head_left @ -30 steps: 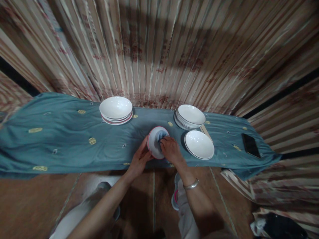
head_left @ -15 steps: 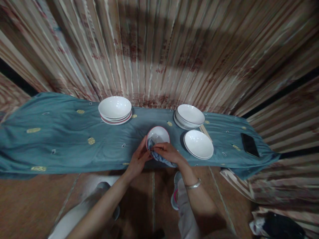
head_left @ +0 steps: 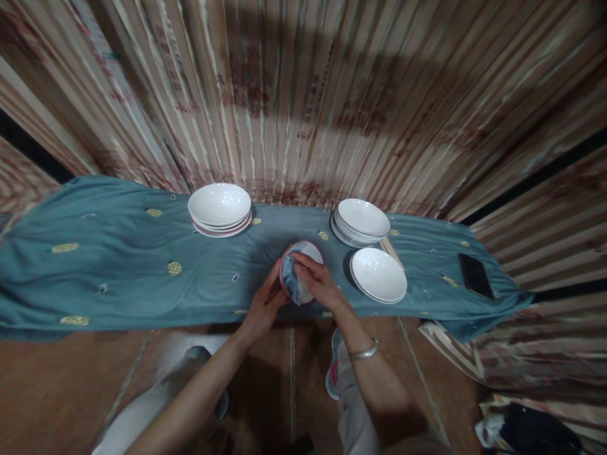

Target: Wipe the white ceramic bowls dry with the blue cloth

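Observation:
A small white bowl with a red rim (head_left: 313, 251) is at the front middle of the cloth-covered table. Around its left side my left hand (head_left: 266, 300) is closed, gripping the wall. My right hand (head_left: 317, 281) reaches into the bowl, its fingers closed on a blue-grey cloth (head_left: 291, 278) pressed against the inside left wall. Part of the cloth is hidden under the right fingers. A silver bangle (head_left: 364, 351) circles my right wrist.
The table wears a teal cloth (head_left: 128, 253). White bowls stand stacked at the back left (head_left: 219, 205), the back right (head_left: 363, 218) and the front right (head_left: 378, 275). A dark phone (head_left: 475, 276) lies at the right end. A striped curtain (head_left: 294, 95) hangs behind.
My right hand has pushed the cloth up and deeper into the bowl; the cloth end that hung over the front edge is now inside. My left hand keeps its grip.

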### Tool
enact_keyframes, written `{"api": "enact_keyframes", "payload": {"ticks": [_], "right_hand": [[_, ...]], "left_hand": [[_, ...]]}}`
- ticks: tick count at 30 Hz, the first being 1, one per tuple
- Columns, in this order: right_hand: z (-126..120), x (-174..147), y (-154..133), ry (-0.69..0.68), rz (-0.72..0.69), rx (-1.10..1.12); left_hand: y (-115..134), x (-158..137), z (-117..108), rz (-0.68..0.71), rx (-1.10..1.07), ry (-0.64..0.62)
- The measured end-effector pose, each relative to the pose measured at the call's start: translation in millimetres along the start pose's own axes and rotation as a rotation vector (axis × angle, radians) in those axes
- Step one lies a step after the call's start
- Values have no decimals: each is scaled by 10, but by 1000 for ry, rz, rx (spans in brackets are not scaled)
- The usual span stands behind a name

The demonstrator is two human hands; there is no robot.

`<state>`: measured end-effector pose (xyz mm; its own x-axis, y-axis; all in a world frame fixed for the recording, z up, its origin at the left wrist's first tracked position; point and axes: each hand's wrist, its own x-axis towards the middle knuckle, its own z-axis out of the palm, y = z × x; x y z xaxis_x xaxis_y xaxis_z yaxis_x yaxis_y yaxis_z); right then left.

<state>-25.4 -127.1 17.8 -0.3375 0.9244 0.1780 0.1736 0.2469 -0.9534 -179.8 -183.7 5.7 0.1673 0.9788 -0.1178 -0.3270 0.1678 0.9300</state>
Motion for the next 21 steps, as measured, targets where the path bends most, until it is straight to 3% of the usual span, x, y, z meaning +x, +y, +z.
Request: {"api": "enact_keyframes", "payload": {"ticks": [6,13,21], "right_hand": [[-36,10,73,55,1,-161],[-91,-26,101,118,59,-614],[-180,-86,-107,4,202,-1019]], "left_hand": [[-12,-7,-8,6,9,0],[-23,7,-11,12,29,18],[-43,15,-18,6,8,21]]}}
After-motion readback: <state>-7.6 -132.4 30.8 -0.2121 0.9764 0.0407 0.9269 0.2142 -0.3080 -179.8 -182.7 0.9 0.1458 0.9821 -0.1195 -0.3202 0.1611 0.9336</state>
